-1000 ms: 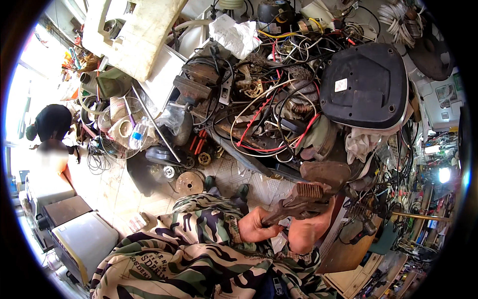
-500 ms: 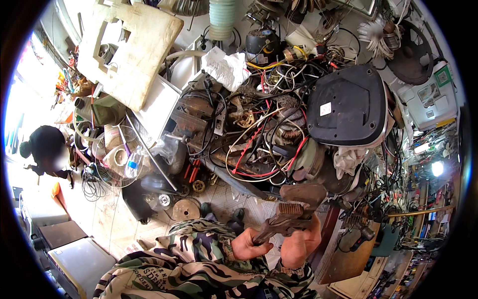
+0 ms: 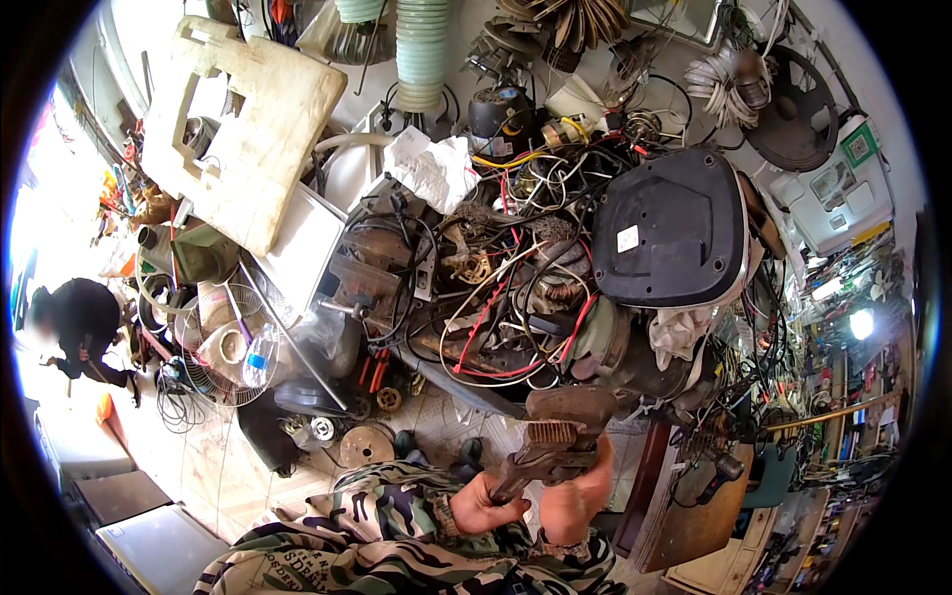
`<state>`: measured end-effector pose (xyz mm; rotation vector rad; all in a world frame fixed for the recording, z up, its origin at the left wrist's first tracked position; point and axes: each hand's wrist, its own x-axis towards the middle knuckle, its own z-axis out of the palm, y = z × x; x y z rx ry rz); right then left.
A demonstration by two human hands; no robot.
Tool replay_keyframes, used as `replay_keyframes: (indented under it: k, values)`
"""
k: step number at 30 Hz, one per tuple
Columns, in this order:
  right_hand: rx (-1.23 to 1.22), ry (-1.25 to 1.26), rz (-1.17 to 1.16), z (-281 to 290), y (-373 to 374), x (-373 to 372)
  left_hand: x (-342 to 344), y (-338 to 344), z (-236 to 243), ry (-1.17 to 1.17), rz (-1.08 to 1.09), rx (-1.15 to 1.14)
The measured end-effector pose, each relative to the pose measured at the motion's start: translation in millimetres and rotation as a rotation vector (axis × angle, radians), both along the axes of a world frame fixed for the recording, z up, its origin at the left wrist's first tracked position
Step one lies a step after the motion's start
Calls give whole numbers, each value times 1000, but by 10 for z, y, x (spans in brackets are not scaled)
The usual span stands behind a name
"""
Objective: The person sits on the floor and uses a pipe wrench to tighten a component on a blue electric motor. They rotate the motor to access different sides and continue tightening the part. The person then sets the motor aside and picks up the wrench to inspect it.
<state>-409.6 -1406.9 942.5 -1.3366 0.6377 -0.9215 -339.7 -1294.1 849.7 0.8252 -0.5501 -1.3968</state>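
Both hands are on a heavy, rusty brown metal tool [image 3: 524,462] that looks like a pipe wrench, with a ridged block and a broad, dark jaw-like end. My left hand [image 3: 486,504] is closed around its narrow lower end, the thumb lying along it. My right hand [image 3: 575,504] grips it from the right and behind; most of those fingers are hidden. The tool is held tilted in front of my camouflage jacket [image 3: 397,545], its broad end towards the cluttered bench. Some of that end overlaps the bench's near edge in the picture, so contact there I cannot tell.
Tangled wires and motor parts [image 3: 516,288] cover the bench, with a black plastic housing [image 3: 672,230] at its right. A pale board [image 3: 253,164] leans far left. On the floor lie a round disc [image 3: 367,446] and a fan guard [image 3: 223,382]. Another person [image 3: 84,322] is at left.
The view has shifted slightly, so the bench things sit a little further left and lower. Both hands keep their hold on the rusty tool. The person at left has changed posture.
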Motion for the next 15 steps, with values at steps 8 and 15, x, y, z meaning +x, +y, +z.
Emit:
replay_keyframes:
  k: [8, 15]
  values:
    - [371, -227, 71, 88, -44, 43, 92, 12, -51, -53, -22, 1]
    - [140, -91, 27, -130, -33, 79, 158, 42, -76, -100, -2, 33]
